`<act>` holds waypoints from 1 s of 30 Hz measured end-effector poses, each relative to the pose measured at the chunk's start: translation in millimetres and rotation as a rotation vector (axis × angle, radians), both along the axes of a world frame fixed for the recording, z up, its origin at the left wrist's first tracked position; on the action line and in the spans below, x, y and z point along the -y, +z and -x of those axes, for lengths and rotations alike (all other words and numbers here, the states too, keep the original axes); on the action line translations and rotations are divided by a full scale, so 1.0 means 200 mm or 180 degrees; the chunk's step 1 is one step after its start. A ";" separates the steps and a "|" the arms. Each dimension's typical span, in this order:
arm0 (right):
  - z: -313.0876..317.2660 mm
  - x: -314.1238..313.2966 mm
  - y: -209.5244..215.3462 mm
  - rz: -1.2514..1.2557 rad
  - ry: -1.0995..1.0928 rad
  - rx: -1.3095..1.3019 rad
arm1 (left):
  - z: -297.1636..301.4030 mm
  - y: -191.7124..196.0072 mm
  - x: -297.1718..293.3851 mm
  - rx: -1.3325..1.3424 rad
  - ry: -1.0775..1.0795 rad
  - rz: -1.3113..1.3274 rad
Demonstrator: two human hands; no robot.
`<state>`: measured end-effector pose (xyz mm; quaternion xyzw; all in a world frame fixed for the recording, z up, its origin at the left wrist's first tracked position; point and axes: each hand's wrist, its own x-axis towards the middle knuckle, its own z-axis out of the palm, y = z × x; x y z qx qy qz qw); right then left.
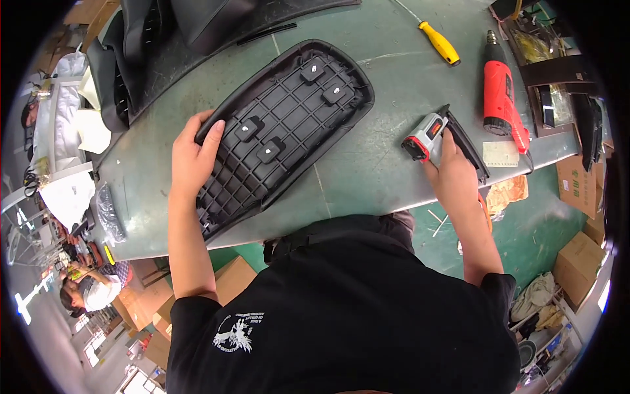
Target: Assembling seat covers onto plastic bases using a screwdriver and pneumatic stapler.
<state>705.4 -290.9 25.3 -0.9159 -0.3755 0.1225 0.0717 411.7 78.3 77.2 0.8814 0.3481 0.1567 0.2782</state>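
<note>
A long black plastic panel with a ribbed grid underside (289,111) lies on the green worktable, tilted from lower left to upper right. Dark covering material is wrapped over its rim, and several square bosses with bright metal centres stand up from the grid. My left hand (195,154) grips its left edge, thumb over the rim and fingers around the outer side. To the right, my right hand (454,169) is closed around a grey, red and black staple gun (433,131), which lies on its side at the table. Part of the tool's handle is hidden by my hand.
Beyond the staple gun lie a red heat gun (499,92) and a yellow-handled screwdriver (441,44). Large black moulded covers (177,39) fill the far left. A small pale card (501,154) rests by the right edge. Cardboard boxes (579,262) stand on the floor; another person (92,289) is at lower left.
</note>
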 end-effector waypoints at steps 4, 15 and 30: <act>0.00 0.00 -0.01 -0.0200 0.0136 0.0007 | -0.01 -0.01 0.00 0.0021 0.0233 0.0324; 0.10 -0.10 0.25 -0.0544 0.0564 0.0403 | 0.37 -0.07 -0.09 0.0043 0.0028 0.1316; 0.26 -0.34 0.31 -0.1883 0.1312 -0.0334 | 0.47 -0.16 -0.06 -0.0285 0.0431 0.0934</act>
